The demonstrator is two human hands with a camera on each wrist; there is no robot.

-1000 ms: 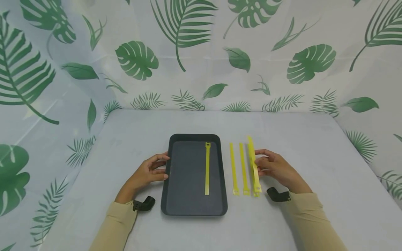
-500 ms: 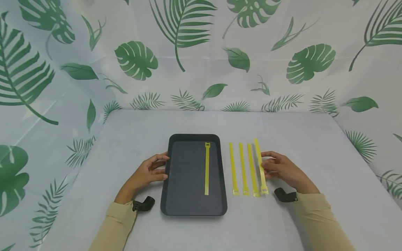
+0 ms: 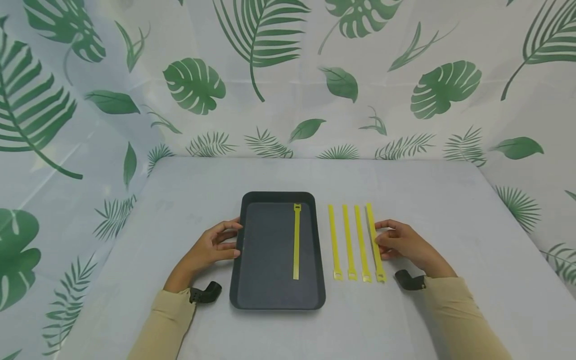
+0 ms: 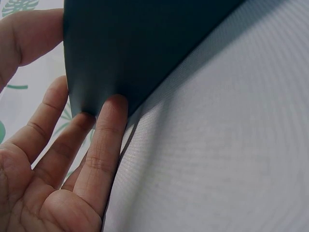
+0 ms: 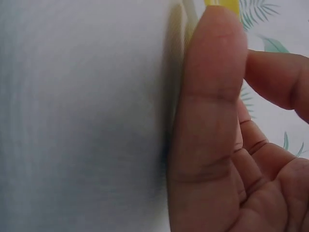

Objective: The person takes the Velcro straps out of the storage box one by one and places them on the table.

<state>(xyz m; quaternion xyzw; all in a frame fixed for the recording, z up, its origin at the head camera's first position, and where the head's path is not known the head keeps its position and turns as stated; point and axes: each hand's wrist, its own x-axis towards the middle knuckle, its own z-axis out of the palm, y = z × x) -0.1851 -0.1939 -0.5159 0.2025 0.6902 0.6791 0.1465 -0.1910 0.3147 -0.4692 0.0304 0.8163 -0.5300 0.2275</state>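
A dark grey tray lies on the table in the head view, with one yellow hook-and-loop cable tie flat inside it, slotted end away from me. My left hand touches the tray's left side with fairly straight fingertips; the left wrist view shows these fingers against its outer wall. To the tray's right, several similar ties lie side by side, slotted ends toward me. At the rightmost tie my right hand pinches its right edge. In the right wrist view a finger covers most of that tie.
Three other yellow ties, including the middle one, lie between the tray and the pinched tie. A pale cloth covers the table, and a leaf-print curtain stands behind it and at both sides.
My right hand has moved right with the outermost tie, leaving another tie lying in the row. That tie has come down nearly flat, in line with the others. The left hand stays at the tray.
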